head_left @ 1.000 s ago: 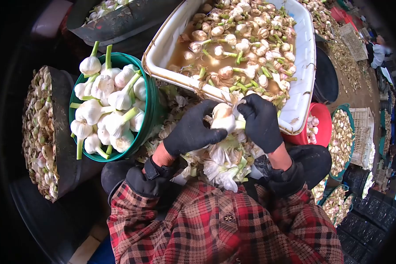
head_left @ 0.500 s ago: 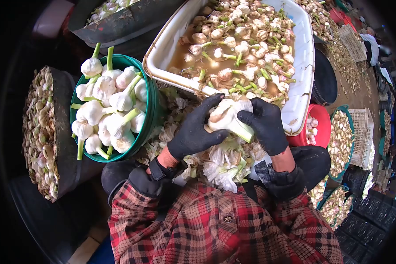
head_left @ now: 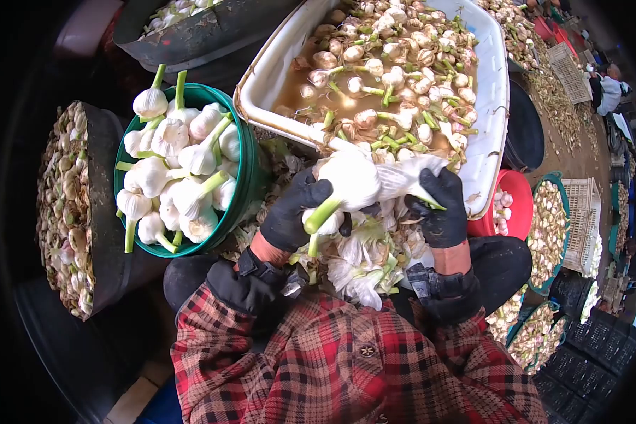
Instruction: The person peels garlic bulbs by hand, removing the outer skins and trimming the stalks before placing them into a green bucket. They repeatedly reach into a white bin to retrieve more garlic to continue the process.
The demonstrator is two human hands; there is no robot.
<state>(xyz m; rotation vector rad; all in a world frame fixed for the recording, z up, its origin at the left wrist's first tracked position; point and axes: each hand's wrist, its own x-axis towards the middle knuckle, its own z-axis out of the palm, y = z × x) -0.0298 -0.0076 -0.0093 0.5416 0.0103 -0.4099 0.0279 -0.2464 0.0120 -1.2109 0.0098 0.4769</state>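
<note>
My left hand (head_left: 290,212), in a black glove, is closed around a large white garlic bulb (head_left: 351,178) with its cut green stem pointing down-left. Just under it, by the same fingers, shows a second, smaller garlic bulb (head_left: 326,222) with a short stem. My right hand (head_left: 442,206), also gloved, pinches a strip of pale garlic skin (head_left: 401,177) stretched out from the large bulb's right side. Below both hands lies a heap of loose garlic skins (head_left: 364,265) in front of my body.
A green bucket (head_left: 244,184) of clean garlic bulbs stands at left. Ahead is a white tub (head_left: 493,85) with garlic in brown water. To the right are a red bucket (head_left: 519,201), green baskets of garlic and a cream crate (head_left: 579,212). A dark container (head_left: 106,205) of garlic stands far left.
My right hand has moved right and slightly down, drawing the skin out from the bulb. The bulb has turned, its stem now pointing left, and a second bulb shows beneath it.
</note>
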